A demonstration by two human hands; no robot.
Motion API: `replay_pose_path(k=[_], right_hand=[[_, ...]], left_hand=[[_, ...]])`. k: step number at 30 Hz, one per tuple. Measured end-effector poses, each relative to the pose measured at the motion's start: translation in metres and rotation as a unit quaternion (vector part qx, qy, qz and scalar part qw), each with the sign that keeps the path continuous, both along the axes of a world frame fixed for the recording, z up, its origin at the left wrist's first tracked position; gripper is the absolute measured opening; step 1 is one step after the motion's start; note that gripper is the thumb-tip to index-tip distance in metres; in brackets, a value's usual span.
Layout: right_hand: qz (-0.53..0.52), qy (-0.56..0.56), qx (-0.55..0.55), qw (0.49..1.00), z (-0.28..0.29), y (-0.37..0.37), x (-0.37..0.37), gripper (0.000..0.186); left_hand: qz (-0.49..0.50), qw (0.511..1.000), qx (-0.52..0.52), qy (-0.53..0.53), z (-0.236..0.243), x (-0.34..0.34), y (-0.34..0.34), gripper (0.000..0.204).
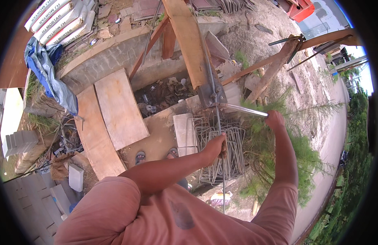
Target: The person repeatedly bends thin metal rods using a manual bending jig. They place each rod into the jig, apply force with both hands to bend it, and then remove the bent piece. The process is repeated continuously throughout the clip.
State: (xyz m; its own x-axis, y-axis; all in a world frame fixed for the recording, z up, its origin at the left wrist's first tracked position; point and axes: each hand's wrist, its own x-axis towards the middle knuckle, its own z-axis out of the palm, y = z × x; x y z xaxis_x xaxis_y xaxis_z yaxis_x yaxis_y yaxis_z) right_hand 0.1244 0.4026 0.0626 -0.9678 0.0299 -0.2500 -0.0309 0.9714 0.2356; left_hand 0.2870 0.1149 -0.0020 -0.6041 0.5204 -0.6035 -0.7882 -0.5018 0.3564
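A long steel rod [219, 122] runs from a wooden beam [181, 36] down toward me, passing over a dark metal plate with pins [207, 97] at the beam's near end. My left hand [215, 149] is closed around the rod, just below the plate. A shiny metal pipe handle [244, 109] reaches rightward from the plate, and my right hand [274, 119] grips its outer end. Beneath the rod lies a pile of bent steel stirrups [234, 151], beside a pale rectangular slab [183, 130].
My sandaled feet [141, 158] stand beside plywood boards [119, 106]. Stacked sacks [62, 22] and a blue tarp [54, 77] lie upper left, a concrete channel wall [91, 61] behind. Wooden braces [258, 81], a leafy bush [291, 163] and a curving path [332, 122] are at right.
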Motion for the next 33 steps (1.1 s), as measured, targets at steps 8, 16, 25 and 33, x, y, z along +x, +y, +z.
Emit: replay_pose_path(k=[8,16,25,33], right_hand=[[-0.027,0.090,-0.044,0.995,-0.013,0.004,0.013,0.018],[-0.082,0.151,-0.009,0.985,0.002,-0.006,0.042,0.023],[-0.184,0.178,-0.025,0.966,-0.020,-0.044,0.134,0.033],[-0.254,0.210,-0.009,0.944,-0.033,-0.077,0.207,0.034]], left_hand=[[0.032,0.996,0.066,0.047,-0.008,0.019,-0.009,0.020],[-0.382,0.902,0.174,0.096,-0.006,0.247,0.005,0.034],[-0.393,0.910,0.010,0.135,-0.011,0.280,-0.146,0.049],[-0.323,0.866,-0.281,0.257,-0.026,0.240,-0.287,0.057]])
